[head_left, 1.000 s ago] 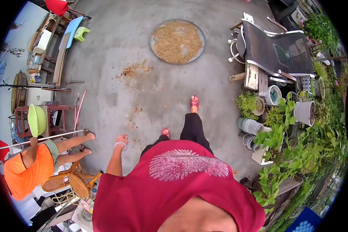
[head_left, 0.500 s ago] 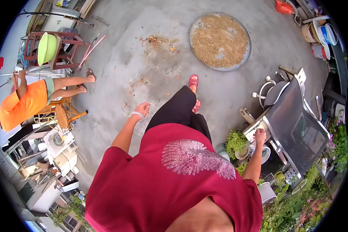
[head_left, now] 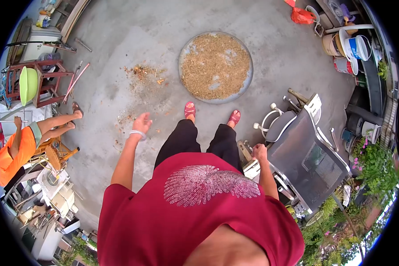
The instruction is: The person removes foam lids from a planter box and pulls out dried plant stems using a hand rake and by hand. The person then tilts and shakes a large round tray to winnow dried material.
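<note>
My left hand (head_left: 142,123), with a pale bangle at the wrist, hangs in the air over the concrete floor. Its fingers are loosely apart and it holds nothing. My right hand (head_left: 260,152) is curled closed beside the worn office chair (head_left: 312,155), and no object shows in it. Ahead of my feet, a large round tray (head_left: 249,80) lies on the floor, spread with yellow-brown dry grains or husks (head_left: 215,60). Left of the tray is a scatter of orange-brown scraps (head_left: 139,72).
At left, a person in an orange top (head_left: 13,159) stands by a dark red wooden frame (head_left: 44,84) holding a green basin (head_left: 28,86). Buckets (head_left: 358,47) and a red plastic bag (head_left: 303,16) lie far right. Plants (head_left: 374,164) line the right edge; stacked clutter (head_left: 53,181) fills the left.
I have stepped closer to the round tray, and both feet now show side by side. My left hand swung left and slightly forward, its fingers loosening. My right hand shifted left in view.
</note>
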`<move>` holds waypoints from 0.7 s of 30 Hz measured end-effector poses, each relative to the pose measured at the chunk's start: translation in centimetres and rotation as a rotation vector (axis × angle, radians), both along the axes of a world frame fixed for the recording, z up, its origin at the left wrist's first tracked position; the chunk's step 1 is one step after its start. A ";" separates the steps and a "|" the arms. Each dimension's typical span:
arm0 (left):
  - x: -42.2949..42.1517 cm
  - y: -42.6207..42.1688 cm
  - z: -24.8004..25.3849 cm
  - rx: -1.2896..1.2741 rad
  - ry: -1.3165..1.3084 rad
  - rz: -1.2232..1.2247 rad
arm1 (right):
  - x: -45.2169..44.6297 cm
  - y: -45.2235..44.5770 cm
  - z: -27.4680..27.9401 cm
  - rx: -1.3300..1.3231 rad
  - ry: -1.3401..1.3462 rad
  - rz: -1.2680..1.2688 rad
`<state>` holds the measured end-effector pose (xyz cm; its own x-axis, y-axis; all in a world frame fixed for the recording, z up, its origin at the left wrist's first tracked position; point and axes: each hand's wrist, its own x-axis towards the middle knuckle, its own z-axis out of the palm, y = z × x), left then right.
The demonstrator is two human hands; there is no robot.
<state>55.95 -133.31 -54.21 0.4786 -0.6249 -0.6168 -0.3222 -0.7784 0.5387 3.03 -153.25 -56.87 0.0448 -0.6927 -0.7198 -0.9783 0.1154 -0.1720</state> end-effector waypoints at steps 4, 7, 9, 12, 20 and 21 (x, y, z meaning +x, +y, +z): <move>-4.5 -11.7 3.4 -0.201 0.257 0.335 | 2.1 -10.2 3.3 0.012 0.031 0.000; -10.9 -19.8 3.5 -0.384 0.577 0.578 | 2.6 -19.0 1.4 -0.169 -0.277 0.131; -16.4 -24.8 4.0 -0.451 0.818 0.674 | 7.8 -24.8 3.9 -0.157 -0.421 0.229; -24.8 -32.4 4.7 -0.615 1.025 0.854 | 14.8 -30.7 10.7 -0.213 -0.780 0.475; -24.9 -40.4 8.7 -1.182 1.177 0.849 | 24.3 -27.5 16.1 -0.238 -1.485 0.805; -25.1 -40.3 13.2 -1.098 1.054 1.186 | 25.2 -26.7 13.3 -0.246 -1.469 0.872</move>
<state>30.80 -173.58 -40.99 0.6394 -0.5664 -0.5200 0.7682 0.4411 0.4641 28.18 -179.91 -43.59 0.9081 -0.1877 0.3743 0.2454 -0.4858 -0.8389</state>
